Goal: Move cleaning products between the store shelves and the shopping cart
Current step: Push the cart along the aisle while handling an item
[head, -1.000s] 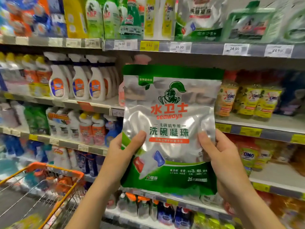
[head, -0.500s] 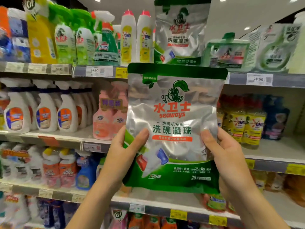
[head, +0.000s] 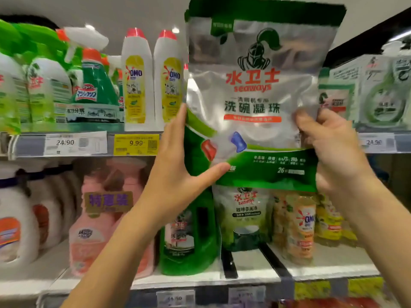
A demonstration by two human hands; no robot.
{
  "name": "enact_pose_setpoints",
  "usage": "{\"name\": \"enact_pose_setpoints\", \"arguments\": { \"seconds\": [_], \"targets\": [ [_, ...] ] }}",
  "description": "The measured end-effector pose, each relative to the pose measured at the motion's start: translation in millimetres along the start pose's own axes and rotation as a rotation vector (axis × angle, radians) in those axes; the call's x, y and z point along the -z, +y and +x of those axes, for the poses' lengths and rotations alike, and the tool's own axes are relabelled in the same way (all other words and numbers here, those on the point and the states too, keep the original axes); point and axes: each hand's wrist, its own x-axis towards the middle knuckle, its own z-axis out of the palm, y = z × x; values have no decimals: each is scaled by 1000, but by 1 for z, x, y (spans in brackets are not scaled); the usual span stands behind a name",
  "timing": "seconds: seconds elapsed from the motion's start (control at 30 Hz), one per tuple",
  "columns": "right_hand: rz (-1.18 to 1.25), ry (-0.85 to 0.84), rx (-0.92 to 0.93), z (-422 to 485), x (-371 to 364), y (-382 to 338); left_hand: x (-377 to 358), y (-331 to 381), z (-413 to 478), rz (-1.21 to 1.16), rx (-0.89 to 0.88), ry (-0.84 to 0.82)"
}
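A silver and green pouch of dishwasher pods (head: 255,92) is held upright in front of the top shelf (head: 89,143). My left hand (head: 178,174) grips its lower left edge, thumb across the front. My right hand (head: 333,152) pinches its right edge, fingers curled over the foil. The pouch hides whatever stands behind it on the top shelf. No shopping cart is in view.
White bottles with yellow labels (head: 136,81) and a green spray bottle (head: 93,85) stand left of the pouch. Green and white boxes (head: 378,96) sit to its right. The shelf below holds a green jug (head: 189,236), a pink bottle (head: 93,218) and a similar pouch (head: 244,214).
Both hands raised the pouch from chest level up to the top shelf. The view tilted upward, and the orange cart at lower left dropped out of sight.
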Motion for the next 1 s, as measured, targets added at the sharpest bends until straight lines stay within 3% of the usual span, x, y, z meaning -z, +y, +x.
{"name": "enact_pose_setpoints", "arguments": {
  "seconds": [0.27,0.37,0.5,0.6,0.67,0.77,0.83,0.93,1.0],
  "targets": [
    [-6,-49,190,96,-21,-15,-19,-11,85,108,-154,175],
    [-58,-37,266,118,-30,-11,-25,-16,105,125,-138,239],
    [-471,85,630,128,-41,5,-31,-32,111,167,-123,288],
    [-633,236,886,131,-48,26,-32,-36,108,234,-146,298],
    [-752,276,983,135,-49,34,-32,-36,108,266,-143,297],
    [-1226,389,968,134,-45,30,-36,-33,110,331,-135,267],
    [-1392,263,950,131,-42,26,-37,-33,111,415,-168,267],
    [-1472,-226,982,126,-32,28,-33,-40,112,495,-232,201],
    [-1564,-462,929,126,-21,23,-25,-43,113,451,-237,108]
  ]
}}
